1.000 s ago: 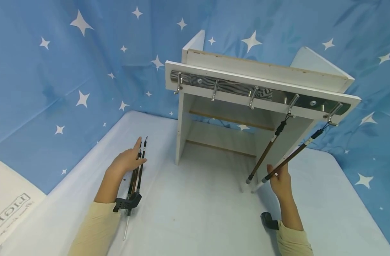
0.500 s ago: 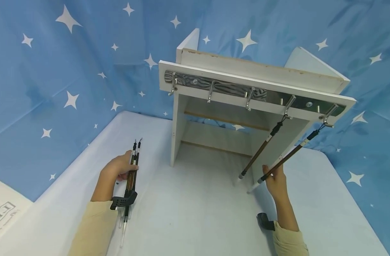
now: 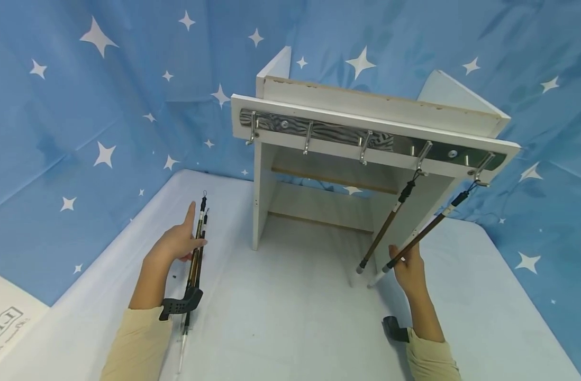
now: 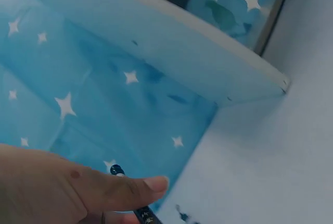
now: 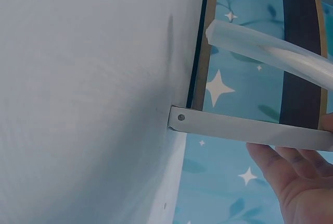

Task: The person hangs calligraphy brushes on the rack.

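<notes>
In the head view my left hand (image 3: pixel 173 243) pinches a slim calligraphy brush (image 3: pixel 198 225) between thumb and fingers, its index finger extended forward. The brush's hanging loop points away from me. Other brushes (image 3: pixel 202 251) lie right beside it, partly hidden. The left wrist view shows the thumb (image 4: pixel 130 190) across a dark handle. My right hand (image 3: pixel 409 270) grips the right side panel of a white wooden rack (image 3: pixel 366 111); the right wrist view shows fingers (image 5: pixel 291 166) against the panel edge (image 5: pixel 250 127). Two calligraphy brushes with clear caps, one inner (image 3: pixel 380 233) and one outer (image 3: pixel 426 230), hang from the rack's right hooks.
The rack's metal strip (image 3: pixel 328 132) carries several hooks; the left ones hold no brushes. A white cloth (image 3: pixel 295 317) covers the table. A blue curtain with white stars (image 3: pixel 105 153) stands behind. A printed white sheet (image 3: pixel 9 317) shows at the lower left.
My left hand has gone from reaching over the brushes to pinching one, whose loop end has slid forward past the others. The right hand keeps its hold; the head view has shifted slightly.
</notes>
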Demonstrator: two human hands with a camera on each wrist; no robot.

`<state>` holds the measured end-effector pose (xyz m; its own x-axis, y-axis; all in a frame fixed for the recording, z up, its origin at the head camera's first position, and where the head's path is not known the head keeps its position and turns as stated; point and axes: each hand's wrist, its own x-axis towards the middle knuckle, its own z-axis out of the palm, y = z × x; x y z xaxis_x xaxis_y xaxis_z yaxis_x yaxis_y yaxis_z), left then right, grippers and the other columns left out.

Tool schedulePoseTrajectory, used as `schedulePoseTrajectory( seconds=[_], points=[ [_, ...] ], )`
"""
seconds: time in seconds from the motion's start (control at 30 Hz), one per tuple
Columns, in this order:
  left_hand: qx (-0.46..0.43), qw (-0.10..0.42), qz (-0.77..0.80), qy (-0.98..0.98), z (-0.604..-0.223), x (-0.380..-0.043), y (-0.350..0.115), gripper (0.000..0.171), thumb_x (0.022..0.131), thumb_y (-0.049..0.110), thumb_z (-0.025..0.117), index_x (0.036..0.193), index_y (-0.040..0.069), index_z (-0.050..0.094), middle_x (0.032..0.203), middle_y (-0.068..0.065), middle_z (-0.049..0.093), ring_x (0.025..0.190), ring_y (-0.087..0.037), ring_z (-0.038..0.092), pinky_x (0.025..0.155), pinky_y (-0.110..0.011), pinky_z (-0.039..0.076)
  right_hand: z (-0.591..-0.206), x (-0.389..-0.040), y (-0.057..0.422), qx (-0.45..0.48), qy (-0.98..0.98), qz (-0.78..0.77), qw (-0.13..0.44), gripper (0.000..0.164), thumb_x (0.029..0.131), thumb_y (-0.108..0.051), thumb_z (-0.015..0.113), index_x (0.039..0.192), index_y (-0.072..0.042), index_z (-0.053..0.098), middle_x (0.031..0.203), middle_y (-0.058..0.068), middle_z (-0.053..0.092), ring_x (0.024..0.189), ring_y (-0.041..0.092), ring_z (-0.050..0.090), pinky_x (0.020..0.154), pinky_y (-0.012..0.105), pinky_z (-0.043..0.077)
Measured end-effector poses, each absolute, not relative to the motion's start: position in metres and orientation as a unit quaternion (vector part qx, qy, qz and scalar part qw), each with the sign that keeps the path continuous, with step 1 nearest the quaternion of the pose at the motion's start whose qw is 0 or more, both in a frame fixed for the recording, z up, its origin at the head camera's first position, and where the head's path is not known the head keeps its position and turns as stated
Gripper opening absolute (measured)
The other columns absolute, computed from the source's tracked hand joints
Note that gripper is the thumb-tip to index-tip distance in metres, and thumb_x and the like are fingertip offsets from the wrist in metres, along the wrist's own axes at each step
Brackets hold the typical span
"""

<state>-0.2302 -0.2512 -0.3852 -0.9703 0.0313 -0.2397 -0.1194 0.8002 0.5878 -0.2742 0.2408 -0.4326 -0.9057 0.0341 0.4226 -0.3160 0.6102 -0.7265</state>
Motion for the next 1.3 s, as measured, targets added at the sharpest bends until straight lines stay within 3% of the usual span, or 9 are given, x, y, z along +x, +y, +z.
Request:
schedulePoseTrajectory(
  seconds=[0.47,0.57,0.7,0.8,1.13,1.3],
  points=[
    [0.091,-0.183,0.217,0.954,-0.304,-0.185,-0.194,0.086,0.089,0.016,0.059,0.148,0.026,-0.003,0.085,-0.009,0.056,0.057,-0.016,0.045,0.052,-0.028,0.038,-0.434,-0.275,0.245,0.097,-0.875,0.425,0.211,0.047,0.092,-0.006,0.047,0.135,-0.005,0.027,0.129,0.031,0.043,0.113,0.052,0.045,0.088,0.062,0.041],
    [0.119,-0.265,0.224,0.93,-0.288,-0.172,-0.181,0.085,0.086,0.012,0.062,0.148,0.023,0.005,0.086,-0.008,0.058,0.054,-0.014,0.041,0.047,-0.025,0.034,-0.433,-0.274,0.246,0.091,-0.875,0.427,0.208,0.048,0.092,-0.007,0.046,0.136,-0.005,0.027,0.129,0.031,0.043,0.114,0.052,0.045,0.088,0.062,0.041],
    [0.159,-0.337,0.225,0.9,-0.283,-0.16,-0.171,0.084,0.081,0.007,0.067,0.147,0.017,0.016,0.088,-0.01,0.06,0.059,-0.015,0.053,0.048,-0.025,0.042,-0.433,-0.273,0.244,0.086,-0.876,0.432,0.199,0.044,0.092,-0.007,0.046,0.133,-0.002,0.028,0.125,0.032,0.046,0.112,0.053,0.046,0.086,0.062,0.042],
    [0.179,-0.355,0.217,0.891,-0.284,-0.155,-0.169,0.084,0.08,0.006,0.069,0.147,0.016,0.019,0.089,-0.01,0.06,0.065,-0.017,0.061,0.051,-0.027,0.048,-0.433,-0.273,0.243,0.087,-0.875,0.431,0.2,0.041,0.092,-0.006,0.047,0.129,-0.001,0.03,0.12,0.032,0.049,0.109,0.052,0.049,0.084,0.062,0.044],
    [0.171,-0.318,0.183,0.914,-0.286,-0.147,-0.181,0.082,0.078,0.013,0.07,0.145,0.025,0.025,0.081,-0.004,0.06,0.065,-0.016,0.065,0.046,-0.02,0.039,-0.432,-0.272,0.24,0.076,-0.873,0.437,0.203,0.044,0.091,-0.007,0.047,0.132,-0.002,0.03,0.126,0.032,0.046,0.112,0.051,0.046,0.088,0.062,0.041],
    [0.178,-0.323,0.182,0.912,-0.288,-0.148,-0.18,0.08,0.078,0.013,0.071,0.144,0.026,0.028,0.077,-0.002,0.058,0.059,-0.011,0.058,0.045,-0.018,0.036,-0.43,-0.271,0.237,0.07,-0.876,0.437,0.191,0.044,0.093,-0.009,0.046,0.133,-0.003,0.028,0.127,0.031,0.045,0.114,0.051,0.045,0.089,0.062,0.04]
  ],
)
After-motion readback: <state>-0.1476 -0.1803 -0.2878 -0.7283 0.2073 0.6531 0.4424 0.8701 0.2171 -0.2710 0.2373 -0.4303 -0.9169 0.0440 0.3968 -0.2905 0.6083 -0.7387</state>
